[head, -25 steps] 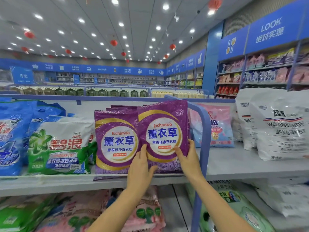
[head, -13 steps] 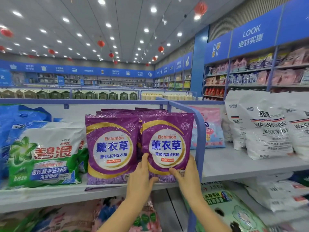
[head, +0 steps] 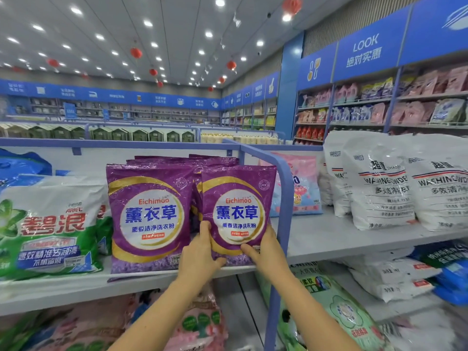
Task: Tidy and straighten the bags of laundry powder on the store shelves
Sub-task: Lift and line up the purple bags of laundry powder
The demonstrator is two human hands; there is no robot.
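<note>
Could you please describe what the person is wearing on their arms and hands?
Nothing shows: the left hand and right hand are bare, with no gloves, rings or watch; the left forearm and right forearm are uncovered, no sleeve in view.

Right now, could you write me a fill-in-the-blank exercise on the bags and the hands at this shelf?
1. The held bag, gripped at its lower corners by the left hand and the right hand, is ____ in colour.
2. Directly to its left stands a second bag of the ____ colour and brand.
3. The green and white bag further left shows the brand name ____.
4. The big bags on the shelf's right are mainly ____.
Missing words: purple; same; ARIEL; white.
</note>
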